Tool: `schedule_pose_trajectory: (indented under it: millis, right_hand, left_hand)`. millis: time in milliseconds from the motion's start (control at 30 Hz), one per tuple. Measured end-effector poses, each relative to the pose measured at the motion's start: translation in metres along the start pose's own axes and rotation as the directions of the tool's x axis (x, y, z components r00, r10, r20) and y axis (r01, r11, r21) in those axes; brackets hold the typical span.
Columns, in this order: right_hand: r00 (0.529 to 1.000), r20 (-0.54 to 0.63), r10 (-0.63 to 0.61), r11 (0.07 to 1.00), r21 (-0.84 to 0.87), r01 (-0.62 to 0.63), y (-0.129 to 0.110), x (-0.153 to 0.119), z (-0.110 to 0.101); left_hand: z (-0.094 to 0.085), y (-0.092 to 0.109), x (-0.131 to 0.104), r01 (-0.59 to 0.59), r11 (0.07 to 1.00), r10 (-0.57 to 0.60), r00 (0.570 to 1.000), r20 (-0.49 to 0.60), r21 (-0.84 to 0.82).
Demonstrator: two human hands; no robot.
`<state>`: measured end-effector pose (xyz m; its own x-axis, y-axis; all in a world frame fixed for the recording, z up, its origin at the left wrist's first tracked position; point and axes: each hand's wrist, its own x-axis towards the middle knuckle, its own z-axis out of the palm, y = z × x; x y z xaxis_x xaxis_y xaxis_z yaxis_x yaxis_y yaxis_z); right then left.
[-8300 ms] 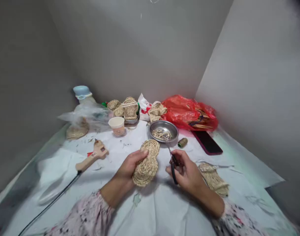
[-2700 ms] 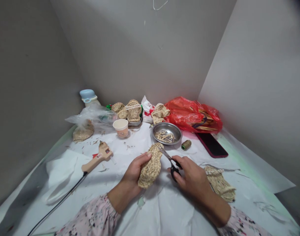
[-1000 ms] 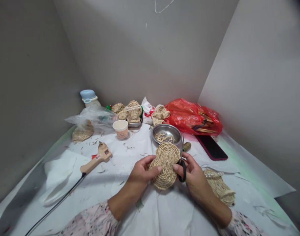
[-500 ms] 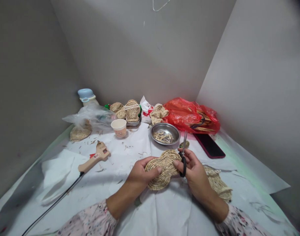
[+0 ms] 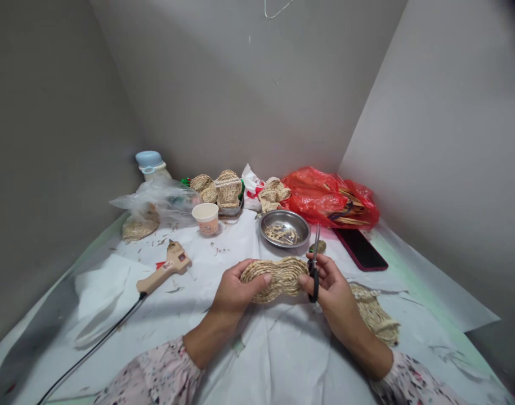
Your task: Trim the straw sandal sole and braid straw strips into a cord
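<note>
Between my hands is a woven straw piece [image 5: 278, 279], tan, made of coiled cord and narrowed at its middle like a figure eight. My left hand [image 5: 236, 289] pinches its left lobe, thumb on top and fingers behind. The right lobe is gripped by the thumb of my right hand [image 5: 331, 289]. That same hand also carries scissors [image 5: 314, 275] with black handles, blades pointing up and away. Just past the scissors lies a small brownish-green object [image 5: 320, 246]. Another woven straw piece [image 5: 377, 315] rests on the white sheet beside my right wrist.
A glue gun [image 5: 168, 267] with a black cord lies at left, near a paper cup [image 5: 206, 218]. Behind my hands stands a metal bowl [image 5: 285, 214] with straw scraps. A red plastic bag [image 5: 312, 194], a phone [image 5: 361, 250] and a clear plastic bag [image 5: 156, 197] lie around it.
The woven piece has tilted, its left lobe rising to level with the right and its face foreshortened. My left hand has moved slightly up and left; the scissors stay in my right hand.
</note>
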<state>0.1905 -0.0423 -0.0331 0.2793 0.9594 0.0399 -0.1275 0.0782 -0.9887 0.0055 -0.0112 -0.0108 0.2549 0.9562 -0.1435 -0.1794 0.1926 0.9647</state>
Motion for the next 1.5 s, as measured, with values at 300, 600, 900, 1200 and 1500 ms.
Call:
schedule_pose_trajectory:
  millis: [300, 600, 900, 1200, 1500]
  right_hand:
    - [1.0, 0.011, 0.019, 1.0, 0.011, -0.02, 0.003, 0.001, 0.0]
    - [0.999, 0.043, 0.024, 1.0, 0.001, -0.024, 0.002, 0.001, -0.001]
    - [1.0, -0.009, 0.01, 1.0, 0.002, -0.01, -0.006, -0.004, 0.002]
    - [1.0, 0.021, 0.002, 1.0, 0.016, -0.002, -0.008, -0.006, 0.002]
    - [1.0, 0.004, -0.007, 1.0, -0.008, 0.007, -0.01, -0.006, 0.004]
  left_hand:
    - [0.001, 0.004, -0.004, -0.068, 0.995, 0.069, 0.998, -0.013, 0.072]
    - [0.001, 0.003, -0.002, -0.035, 0.999, 0.036, 0.999, -0.017, 0.036]
    - [0.0, 0.0, 0.001, -0.006, 0.987, -0.002, 0.999, -0.049, -0.163]
    - [0.0, 0.001, 0.001, 0.002, 0.983, -0.011, 0.999, -0.045, -0.181]
    - [-0.001, 0.004, -0.002, 0.074, 0.997, -0.073, 0.997, 0.02, -0.021]
